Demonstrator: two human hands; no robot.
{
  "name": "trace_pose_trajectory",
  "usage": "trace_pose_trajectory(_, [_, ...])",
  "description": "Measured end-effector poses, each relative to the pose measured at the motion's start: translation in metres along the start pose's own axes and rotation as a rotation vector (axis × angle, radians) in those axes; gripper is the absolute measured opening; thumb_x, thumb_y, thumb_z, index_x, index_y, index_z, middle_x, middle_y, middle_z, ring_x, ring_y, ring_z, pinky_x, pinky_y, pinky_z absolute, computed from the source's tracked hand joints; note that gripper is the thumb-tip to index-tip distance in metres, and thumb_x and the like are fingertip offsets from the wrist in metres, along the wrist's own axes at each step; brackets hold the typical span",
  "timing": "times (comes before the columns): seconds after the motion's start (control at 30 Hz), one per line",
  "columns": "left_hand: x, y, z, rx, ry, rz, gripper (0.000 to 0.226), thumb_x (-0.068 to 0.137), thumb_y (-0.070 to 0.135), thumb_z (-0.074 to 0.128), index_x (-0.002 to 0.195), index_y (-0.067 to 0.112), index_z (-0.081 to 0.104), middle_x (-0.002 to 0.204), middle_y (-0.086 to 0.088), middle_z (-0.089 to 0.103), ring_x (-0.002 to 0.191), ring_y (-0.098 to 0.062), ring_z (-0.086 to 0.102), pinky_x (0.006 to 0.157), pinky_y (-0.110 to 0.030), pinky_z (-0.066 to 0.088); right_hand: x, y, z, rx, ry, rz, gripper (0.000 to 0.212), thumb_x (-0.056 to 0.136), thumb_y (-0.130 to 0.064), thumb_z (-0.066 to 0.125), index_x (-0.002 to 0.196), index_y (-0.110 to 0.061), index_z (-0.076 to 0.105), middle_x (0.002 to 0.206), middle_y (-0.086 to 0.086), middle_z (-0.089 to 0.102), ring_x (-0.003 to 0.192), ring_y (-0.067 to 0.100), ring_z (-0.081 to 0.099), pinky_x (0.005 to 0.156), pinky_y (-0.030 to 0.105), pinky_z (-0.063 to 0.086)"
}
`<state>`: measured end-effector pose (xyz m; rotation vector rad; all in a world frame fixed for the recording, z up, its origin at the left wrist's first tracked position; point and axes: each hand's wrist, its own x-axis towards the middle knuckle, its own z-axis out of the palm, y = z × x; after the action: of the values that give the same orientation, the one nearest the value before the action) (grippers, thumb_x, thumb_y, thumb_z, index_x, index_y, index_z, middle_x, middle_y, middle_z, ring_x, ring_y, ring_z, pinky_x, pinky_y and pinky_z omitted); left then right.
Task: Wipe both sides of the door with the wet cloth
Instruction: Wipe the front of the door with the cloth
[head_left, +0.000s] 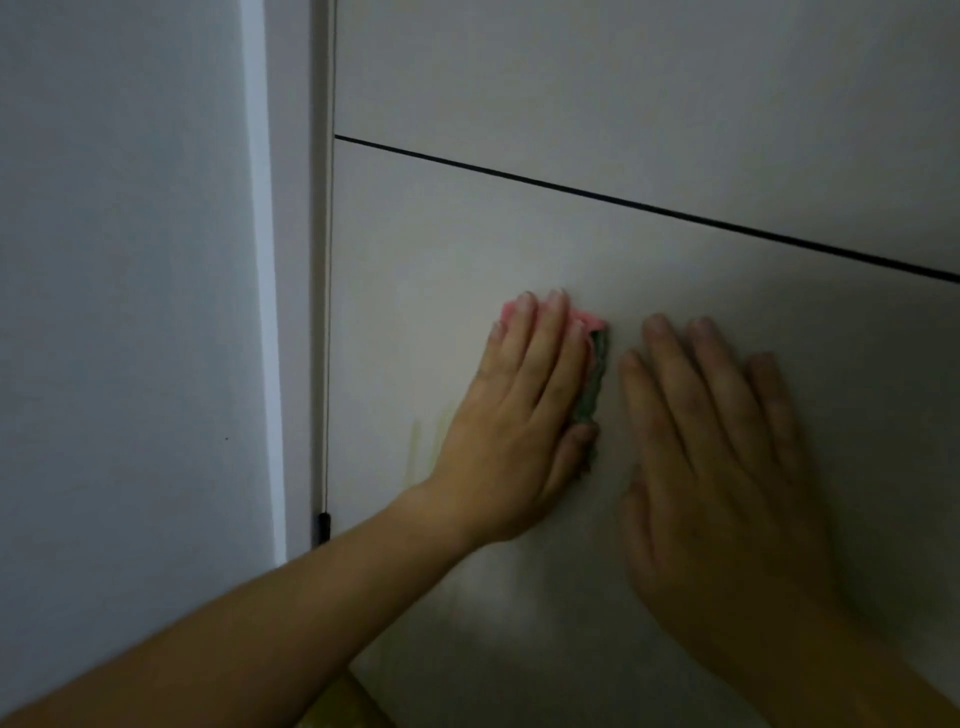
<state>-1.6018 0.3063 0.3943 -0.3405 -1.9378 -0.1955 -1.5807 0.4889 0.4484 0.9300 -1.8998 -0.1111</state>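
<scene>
White door (519, 234) with a dark groove (623, 200) across it, frame (291, 260) off to the left. Left hand (524, 415) presses the pink-green cloth (596, 369) flat against the door, fingers (550, 353) straight. Right hand (717, 467) lies flat just beside it, fingers released, holding nothing.

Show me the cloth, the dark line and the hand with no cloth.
cloth (595, 382): head view, its green edge.
dark line (623, 201): head view, its middle stretch.
right hand (727, 478): head view, its back.
</scene>
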Motion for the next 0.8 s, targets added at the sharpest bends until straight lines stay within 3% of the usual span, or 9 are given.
trace_pose_trajectory(0.07, [0.007,-0.015,-0.009,0.061,-0.010,0.009,0.072,0.100,0.031,0.045,0.156,0.004,0.009,0.164,-0.015,0.003,0.154,-0.035,0.001,0.127,-0.050,0.005,-0.002,0.003,-0.001,0.002,0.015,-0.008,0.068,0.087,-0.018,0.046,0.151,0.001,0.041,0.162,0.022,0.033,0.152,0.041,0.026,0.125,0.056,0.015])
trace_pose_trajectory(0.17, [0.018,-0.041,-0.023,0.021,0.053,-0.319,0.073,0.102,0.030,0.037,0.159,0.006,-0.001,0.167,-0.017,0.000,0.155,-0.032,-0.008,0.128,-0.046,0.001,-0.001,-0.005,0.002,-0.017,0.001,-0.009,0.069,0.085,-0.021,0.049,0.151,-0.002,0.043,0.163,0.021,0.031,0.153,0.042,0.023,0.125,0.059,0.012])
trace_pose_trajectory(0.23, [0.019,-0.034,-0.019,-0.024,0.077,-0.397,0.072,0.101,0.028,0.036,0.158,0.005,-0.002,0.167,-0.018,-0.003,0.155,-0.034,-0.011,0.128,-0.046,-0.001,0.000,-0.010,0.005,-0.019,-0.003,0.002,0.070,0.085,-0.023,0.051,0.152,-0.004,0.043,0.163,0.019,0.031,0.153,0.041,0.022,0.124,0.062,0.009])
trace_pose_trajectory(0.37, [-0.019,0.009,0.012,-0.066,0.035,-0.091,0.069,0.101,0.029,0.040,0.155,0.000,0.008,0.162,-0.023,0.004,0.154,-0.043,-0.003,0.126,-0.055,0.004,0.000,-0.014,0.010,-0.004,0.024,0.009,0.064,0.092,-0.024,0.045,0.152,-0.003,0.042,0.163,0.020,0.032,0.153,0.041,0.024,0.123,0.063,0.008])
trace_pose_trajectory(0.43, [-0.040,0.007,0.019,-0.041,0.015,-0.079,0.068,0.104,0.035,0.035,0.157,0.002,0.007,0.164,-0.021,0.004,0.155,-0.043,0.002,0.126,-0.054,0.007,-0.004,-0.017,0.013,0.009,0.023,-0.018,0.063,0.092,-0.024,0.044,0.150,-0.002,0.044,0.161,0.022,0.033,0.152,0.042,0.025,0.122,0.064,0.013])
trace_pose_trajectory(0.5, [-0.047,-0.020,0.017,-0.008,0.051,-0.199,0.070,0.104,0.035,0.036,0.160,0.007,0.006,0.165,-0.016,0.002,0.156,-0.036,-0.003,0.128,-0.048,0.005,-0.006,-0.027,0.022,0.009,-0.004,-0.074,0.061,0.091,-0.024,0.046,0.148,-0.002,0.047,0.161,0.022,0.034,0.151,0.042,0.027,0.122,0.064,0.016])
trace_pose_trajectory(0.67, [-0.056,-0.104,0.003,-0.138,0.206,-0.752,0.067,0.106,0.039,0.023,0.161,0.007,0.000,0.171,-0.010,-0.003,0.158,-0.020,-0.007,0.128,-0.048,0.004,-0.009,-0.052,0.046,0.024,-0.138,-0.188,0.065,0.085,-0.029,0.052,0.145,-0.004,0.054,0.161,0.021,0.034,0.152,0.040,0.027,0.124,0.060,0.015])
trace_pose_trajectory(0.73, [-0.072,-0.102,0.011,-0.149,0.205,-0.827,0.066,0.106,0.036,0.021,0.161,0.008,-0.003,0.171,-0.009,-0.007,0.157,-0.019,-0.010,0.128,-0.048,0.002,-0.016,-0.064,0.059,0.019,-0.166,-0.221,0.065,0.085,-0.030,0.051,0.145,-0.004,0.053,0.162,0.021,0.034,0.152,0.040,0.027,0.124,0.060,0.015])
trace_pose_trajectory(0.8, [-0.083,-0.069,0.024,-0.163,0.153,-0.721,0.068,0.105,0.037,0.023,0.160,0.015,-0.009,0.169,-0.008,-0.012,0.157,-0.026,-0.010,0.128,-0.048,0.000,-0.022,-0.066,0.062,0.014,-0.170,-0.229,0.064,0.087,-0.029,0.049,0.145,-0.004,0.053,0.161,0.021,0.035,0.151,0.040,0.028,0.123,0.060,0.015])
